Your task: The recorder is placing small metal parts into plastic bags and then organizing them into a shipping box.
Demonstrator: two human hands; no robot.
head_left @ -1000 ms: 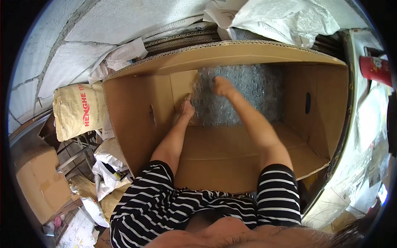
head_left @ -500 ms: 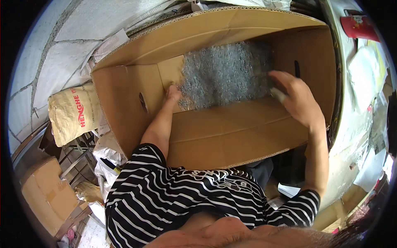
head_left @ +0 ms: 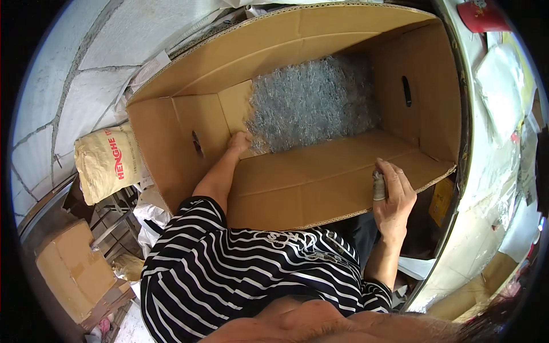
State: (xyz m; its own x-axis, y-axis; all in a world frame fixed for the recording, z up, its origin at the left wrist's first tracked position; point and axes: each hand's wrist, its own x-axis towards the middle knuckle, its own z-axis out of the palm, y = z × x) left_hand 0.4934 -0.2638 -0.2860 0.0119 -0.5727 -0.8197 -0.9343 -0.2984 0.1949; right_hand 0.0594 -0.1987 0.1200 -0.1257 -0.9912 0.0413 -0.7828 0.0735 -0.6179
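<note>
A large open cardboard box [head_left: 297, 188] stands before me. On its floor lies a heap of small, shiny, grey-blue translucent pieces [head_left: 311, 103], too fine to name singly. Deep inside, my left hand [head_left: 241, 142] is at the heap's left end, fingers curled down and closed; what they hold, if anything, is hidden. Over the box's near wall, toward the right, hangs my right hand [head_left: 394, 197]. Its fingers are stretched and slightly bent, with nothing visible in them. A greyish wrap covers its thumb.
Left of the box are a printed tan paper sack [head_left: 108, 163] and a brown carton [head_left: 74, 271]. Pale stone slabs [head_left: 108, 91] lie beyond the box at the left. At the right runs a light surface with clear plastic bags [head_left: 500, 86] and a red object [head_left: 483, 16].
My right hand has drawn back from the heap's right end toward me, to above the near wall. My left hand stays at the heap's left end. The view has shifted slightly.
</note>
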